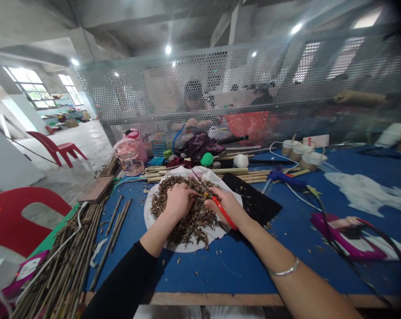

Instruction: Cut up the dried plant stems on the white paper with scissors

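In the middle of the blue table, a white cloth (148, 208) lies under a heap of small brown dried pieces (190, 232). My left hand (180, 200) rests on the heap with its fingers bent together. Its fingertips point toward the scissors, and whatever they pinch is too small or hidden to make out. Red-handled scissors (224, 213) are in my right hand (229, 204), above the heap's right side. Their blades point up and away, to the left.
A black sheet (250, 199) lies right of the cloth. Long thin sticks (77, 239) line the left edge. Behind are a pink-lidded jug (130, 157), a green ball (207, 159) and a perforated screen (137, 97). A blue glue gun (286, 178) and a purple device (346, 239) with cords are on the right.
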A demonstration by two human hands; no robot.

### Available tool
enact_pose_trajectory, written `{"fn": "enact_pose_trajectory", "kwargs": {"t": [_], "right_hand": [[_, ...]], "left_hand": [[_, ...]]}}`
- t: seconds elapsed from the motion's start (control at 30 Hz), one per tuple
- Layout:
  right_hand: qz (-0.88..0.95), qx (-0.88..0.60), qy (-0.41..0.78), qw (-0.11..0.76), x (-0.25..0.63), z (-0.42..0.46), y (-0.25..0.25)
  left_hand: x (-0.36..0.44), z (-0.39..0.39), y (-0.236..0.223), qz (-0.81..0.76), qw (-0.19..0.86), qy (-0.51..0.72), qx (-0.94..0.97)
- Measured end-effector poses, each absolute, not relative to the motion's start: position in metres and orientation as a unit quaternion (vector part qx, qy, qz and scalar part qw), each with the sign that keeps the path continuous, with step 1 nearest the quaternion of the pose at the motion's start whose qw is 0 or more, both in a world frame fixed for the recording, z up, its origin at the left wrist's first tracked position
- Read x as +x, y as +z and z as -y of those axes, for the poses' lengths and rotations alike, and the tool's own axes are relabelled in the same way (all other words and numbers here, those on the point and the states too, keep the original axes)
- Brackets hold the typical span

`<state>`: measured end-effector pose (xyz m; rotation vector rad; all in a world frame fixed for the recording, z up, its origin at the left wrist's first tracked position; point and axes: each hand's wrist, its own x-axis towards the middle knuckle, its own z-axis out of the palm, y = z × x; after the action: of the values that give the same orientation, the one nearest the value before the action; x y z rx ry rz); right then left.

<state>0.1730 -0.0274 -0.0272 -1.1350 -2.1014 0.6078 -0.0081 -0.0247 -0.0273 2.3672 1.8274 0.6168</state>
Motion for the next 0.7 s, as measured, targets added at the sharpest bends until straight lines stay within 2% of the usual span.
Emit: {"fn": "enact_pose_trajectory", "kwargs": {"t": [0.17, 0.37, 0.57, 0.7], "right_hand": [[0.807, -0.438, 0.221, 0.328, 0.175, 0.026, -0.030], [0.814, -0.435, 0.222, 0.314, 0.172, 0.027, -0.030], [0.809, -0.456, 0.220, 0.298, 0.163, 0.033, -0.031], [0.811, -0.477, 0.211, 0.266, 0.158, 0.036, -0.031]], "left_hand": [[-0.006, 0.020, -0.035, -0.597, 0.054, 0.231, 0.766], [-0.025, 0.024, -0.032, -0.600, 0.076, 0.381, 0.699], [-0.038, 0.037, -0.039, -0.623, 0.206, 0.456, 0.601], [-0.038, 0.038, -0.045, -0.615, 0.242, 0.493, 0.565]]}}
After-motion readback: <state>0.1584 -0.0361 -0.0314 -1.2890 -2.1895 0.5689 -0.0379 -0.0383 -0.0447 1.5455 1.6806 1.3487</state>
